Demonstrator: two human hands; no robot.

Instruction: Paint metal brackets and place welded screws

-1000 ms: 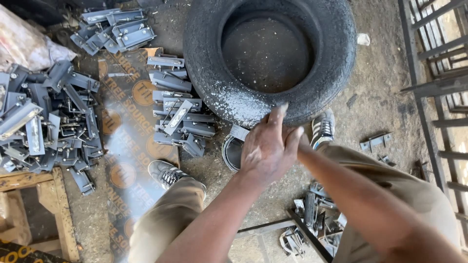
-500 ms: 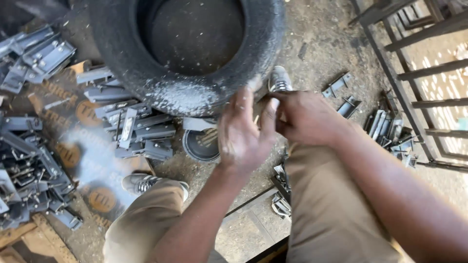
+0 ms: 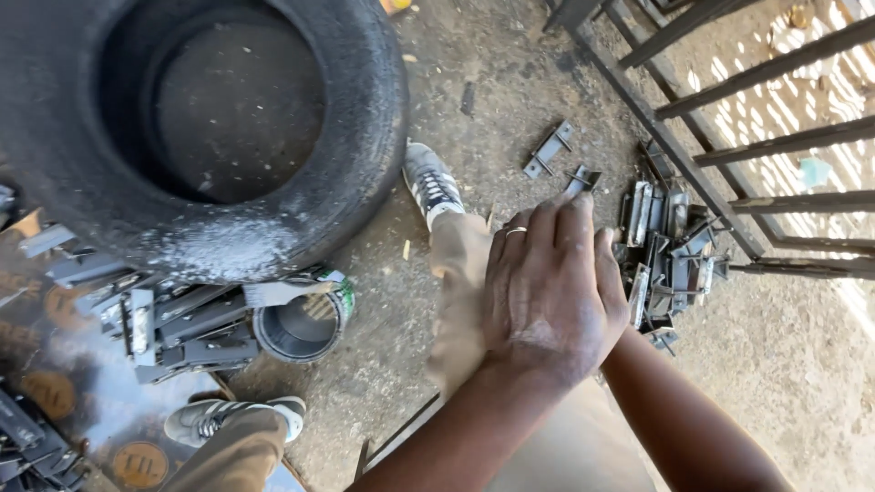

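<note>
The left hand (image 3: 547, 292) is lying flat, palm down, in the middle right of the frame, fingers stretched out and pressed together, a ring showing on one finger. It is covering the right hand (image 3: 612, 284), of which only an edge is peeking out along its right side; whether that hand is clenched or grasping anything I cannot tell. The left hand itself is not gripping anything that I can see. Both forearms are coming in from the bottom edge of the frame.

Just to the right of the hands, a pile of grey metal brackets (image 3: 670, 251) is lying on the concrete floor (image 3: 793, 364), close against the foot of a dark metal gate (image 3: 729, 109) that is filling the upper right corner. One loose bracket (image 3: 550, 150) is lying apart, above the hands.

A large black tyre (image 3: 210, 137) is lying flat in the upper left. Below it, an open paint tin (image 3: 301, 326) is standing on the floor, just beside a heap of flat metal pieces (image 3: 173, 319) at the lower left. A grey sneaker (image 3: 434, 184) is pointing towards the tyre's right edge, and a second sneaker (image 3: 232, 419) is sitting at the bottom left.
</note>
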